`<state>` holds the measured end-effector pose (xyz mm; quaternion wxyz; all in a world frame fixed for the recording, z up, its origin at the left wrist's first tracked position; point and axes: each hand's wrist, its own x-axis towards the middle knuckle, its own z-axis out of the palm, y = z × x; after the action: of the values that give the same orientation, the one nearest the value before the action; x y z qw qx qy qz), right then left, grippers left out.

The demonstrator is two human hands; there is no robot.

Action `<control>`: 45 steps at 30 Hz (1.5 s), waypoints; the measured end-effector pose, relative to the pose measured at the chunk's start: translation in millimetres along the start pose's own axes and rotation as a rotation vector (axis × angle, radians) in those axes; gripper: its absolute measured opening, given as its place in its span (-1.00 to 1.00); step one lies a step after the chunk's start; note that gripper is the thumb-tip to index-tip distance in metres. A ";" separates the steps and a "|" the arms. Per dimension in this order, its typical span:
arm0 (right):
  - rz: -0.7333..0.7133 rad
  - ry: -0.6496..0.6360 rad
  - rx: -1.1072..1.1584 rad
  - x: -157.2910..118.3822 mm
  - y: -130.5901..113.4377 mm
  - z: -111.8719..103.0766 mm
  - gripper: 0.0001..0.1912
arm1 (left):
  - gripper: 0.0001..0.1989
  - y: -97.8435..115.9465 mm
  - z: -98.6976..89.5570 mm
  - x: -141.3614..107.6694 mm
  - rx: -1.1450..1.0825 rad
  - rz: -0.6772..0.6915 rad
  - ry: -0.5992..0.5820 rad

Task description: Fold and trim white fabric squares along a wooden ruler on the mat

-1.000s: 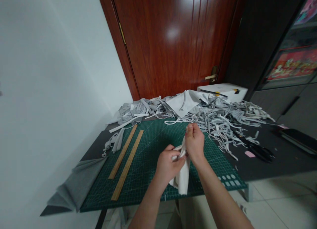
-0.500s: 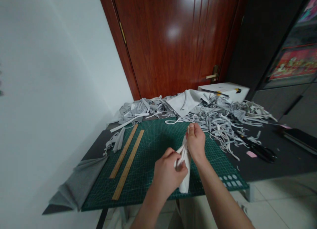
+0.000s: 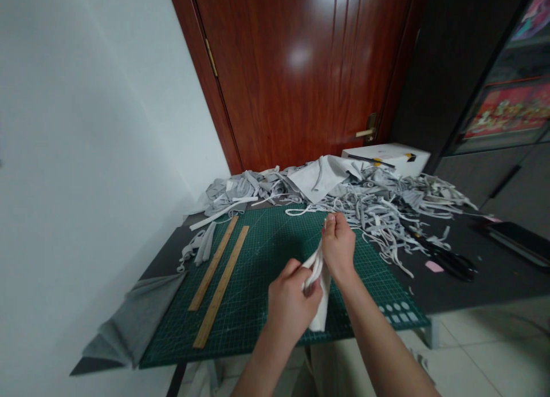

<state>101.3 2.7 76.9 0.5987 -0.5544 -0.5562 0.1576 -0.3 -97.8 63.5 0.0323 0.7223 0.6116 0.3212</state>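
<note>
Green mat (image 3: 270, 254) lies open between ruler edges (image 3: 222, 288) and 2 hands (image 3: 293, 298) (image 3: 339, 247) gripping cloth (image 3: 320, 318).

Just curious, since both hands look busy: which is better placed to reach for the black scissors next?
Probably the right hand: it's nearer the black scissors, though both it and the left hand grip the white cloth.

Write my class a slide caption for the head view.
Both hands hold white cloth over a green mat, two wooden rulers at left.

A soft off-white fabric piece (image 3: 320, 315) — gathered into folds above, hanging flatter below — is pinched by the left hand (image 3: 294, 299) and right hand (image 3: 338, 247).
</note>
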 end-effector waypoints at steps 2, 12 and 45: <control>0.000 -0.003 0.002 0.1 0.1 -0.3 -0.69 | -0.87 -4.1 -3.7 2.0 -0.099 0.004 -0.008; 0.026 -0.041 0.015 -1.3 3.9 3.1 -0.68 | -0.86 -15.0 -9.4 1.5 -0.265 0.070 0.011; -0.018 -0.626 -0.856 -15.5 26.8 -8.6 -0.70 | -0.78 -64.4 -7.0 12.8 -0.163 -0.388 -0.510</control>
<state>114.8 -5.0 48.8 0.1253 -0.6708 -0.7277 0.0692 -58.8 -72.5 46.2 0.3028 0.6445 0.6823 0.1656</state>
